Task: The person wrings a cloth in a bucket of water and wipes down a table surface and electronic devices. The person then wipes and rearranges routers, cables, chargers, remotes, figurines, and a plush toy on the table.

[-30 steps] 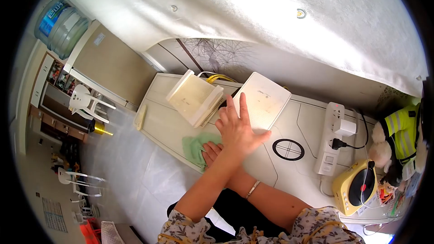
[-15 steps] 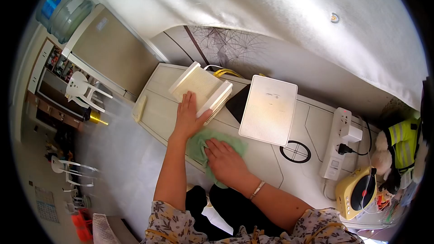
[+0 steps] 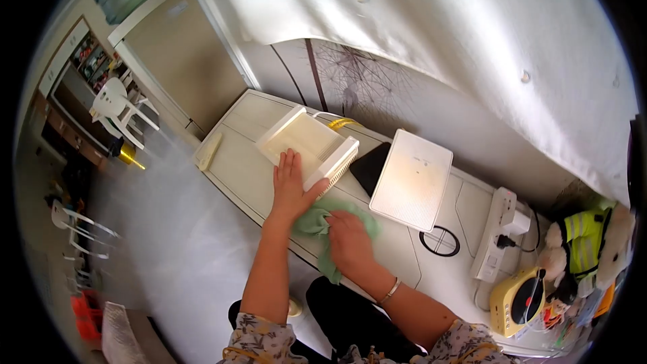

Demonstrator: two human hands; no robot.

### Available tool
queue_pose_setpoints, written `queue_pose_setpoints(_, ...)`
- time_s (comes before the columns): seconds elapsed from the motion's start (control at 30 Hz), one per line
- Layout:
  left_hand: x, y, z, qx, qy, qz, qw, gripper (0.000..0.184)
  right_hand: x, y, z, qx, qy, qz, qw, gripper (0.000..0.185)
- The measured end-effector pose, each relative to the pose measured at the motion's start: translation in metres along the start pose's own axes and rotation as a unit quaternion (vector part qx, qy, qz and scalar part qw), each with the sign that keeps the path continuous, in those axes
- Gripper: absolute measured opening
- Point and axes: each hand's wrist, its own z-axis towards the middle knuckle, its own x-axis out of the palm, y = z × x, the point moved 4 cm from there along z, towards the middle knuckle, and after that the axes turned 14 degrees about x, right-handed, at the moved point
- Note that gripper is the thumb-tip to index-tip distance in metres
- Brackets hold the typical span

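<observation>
My left hand (image 3: 291, 187) lies with fingers outstretched on the near end of a white ribbed plastic box (image 3: 303, 138), its thumb along the slotted side. The box sits at an angle on the pale cabinet top. Beside it, my right hand (image 3: 350, 239) has its fingers curled into a crumpled green cloth (image 3: 313, 221) on the cabinet top. Part of the cloth is covered by that hand and part hangs toward the front edge. A flat white ribbed panel (image 3: 412, 178) lies to the right, partly over a black flat object (image 3: 369, 168).
The long cabinet top (image 3: 232, 162) also carries a white power strip (image 3: 495, 236) with plugs, a yellow round-faced device (image 3: 517, 302) and a plush toy in a neon vest (image 3: 583, 243). A white curtain (image 3: 431, 20) hangs behind. At the left stand a fridge (image 3: 182, 47) and a white chair (image 3: 116, 102).
My right hand's fingers have gone from lying flat to curling in, and the cloth is more bunched. My left hand stays on the box. The camera view has shifted.
</observation>
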Motion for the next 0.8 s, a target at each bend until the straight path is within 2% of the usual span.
queue_pose_setpoints(0.03, -0.006, 0.002, -0.002, -0.007, -0.015, -0.005, 1.000, 0.095, -0.003, 0.005, -0.001, -0.013, 0.005, -0.011, 1.000, 0.028)
queue_pose_setpoints(0.07, -0.012, 0.005, -0.005, 0.009, -0.037, -0.078, 0.996, 0.096, -0.009, 0.005, -0.002, 0.100, 0.017, 0.135, 0.986, 0.026)
queue_pose_setpoints(0.1, -0.014, 0.006, -0.009, 0.025, -0.061, -0.150, 0.987, 0.097, -0.012, 0.003, -0.002, 0.210, 0.031, 0.274, 0.938, 0.025)
queue_pose_setpoints(0.13, -0.010, 0.010, -0.013, 0.016, -0.080, -0.156, 0.984, 0.097, -0.014, 0.014, 0.003, 0.199, 0.041, 0.258, 0.944, 0.025)
queue_pose_setpoints(0.2, -0.007, 0.007, -0.026, 0.093, -0.113, -0.108, 0.983, 0.096, -0.019, 0.043, 0.011, 0.135, -0.052, 0.297, 0.944, 0.026)
queue_pose_setpoints(0.27, -0.008, 0.006, -0.029, 0.086, -0.114, -0.087, 0.986, 0.094, -0.014, 0.060, 0.028, 0.127, -0.058, 0.285, 0.948, 0.027)
queue_pose_setpoints(0.33, -0.006, 0.009, -0.029, 0.081, -0.124, -0.067, 0.987, 0.092, -0.010, 0.062, 0.052, 0.162, -0.089, 0.462, 0.867, 0.025)
queue_pose_setpoints(0.37, -0.002, 0.013, -0.030, 0.095, -0.134, -0.046, 0.985, 0.089, -0.016, 0.075, 0.066, 0.160, -0.086, 0.452, 0.873, 0.025)
queue_pose_setpoints(0.4, 0.006, 0.015, -0.030, 0.107, -0.144, -0.026, 0.983, 0.086, -0.031, 0.095, 0.078, 0.115, -0.113, 0.432, 0.887, 0.025)
queue_pose_setpoints(0.43, 0.009, 0.014, -0.029, 0.098, -0.141, -0.080, 0.982, 0.084, -0.042, 0.110, 0.090, 0.070, -0.141, 0.412, 0.898, 0.026)
queue_pose_setpoints(0.47, 0.012, 0.013, -0.028, 0.087, -0.139, -0.133, 0.977, 0.083, -0.040, 0.112, 0.103, 0.041, -0.137, 0.338, 0.930, 0.025)
queue_pose_setpoints(0.5, -0.004, 0.004, -0.029, 0.056, -0.136, -0.122, 0.982, 0.084, -0.030, 0.110, 0.120, -0.053, -0.149, 0.219, 0.963, 0.028)
queue_pose_setpoints(0.53, -0.014, -0.001, -0.030, 0.024, -0.134, -0.108, 0.985, 0.085, -0.014, 0.101, 0.133, -0.147, -0.157, 0.095, 0.972, 0.032)
queue_pose_setpoints(0.57, -0.007, 0.002, -0.031, 0.036, -0.145, -0.029, 0.988, 0.088, 0.003, 0.077, 0.131, -0.152, -0.160, 0.092, 0.971, 0.032)
queue_pose_setpoints(0.6, -0.006, 0.003, -0.031, 0.038, -0.151, -0.029, 0.987, 0.088, 0.034, 0.051, 0.125, -0.130, -0.059, -0.048, 0.989, 0.037)
queue_pose_setpoints(0.63, -0.001, 0.005, -0.030, 0.032, -0.115, -0.015, 0.993, 0.089, 0.056, 0.034, 0.121, -0.103, 0.045, -0.188, 0.976, 0.042)
queue_pose_setpoints(0.67, 0.004, 0.006, -0.031, 0.022, -0.077, -0.001, 0.997, 0.090, 0.059, 0.031, 0.122, -0.107, 0.049, -0.193, 0.974, 0.042)
queue_pose_setpoints(0.73, 0.001, 0.005, -0.031, 0.018, -0.092, -0.008, 0.996, 0.090, 0.062, 0.030, 0.121, -0.115, 0.015, -0.253, 0.960, 0.050)
queue_pose_setpoints(0.8, -0.003, 0.002, -0.034, 0.016, -0.099, -0.013, 0.995, 0.090, 0.063, 0.023, 0.138, -0.095, 0.058, -0.289, 0.951, 0.051)
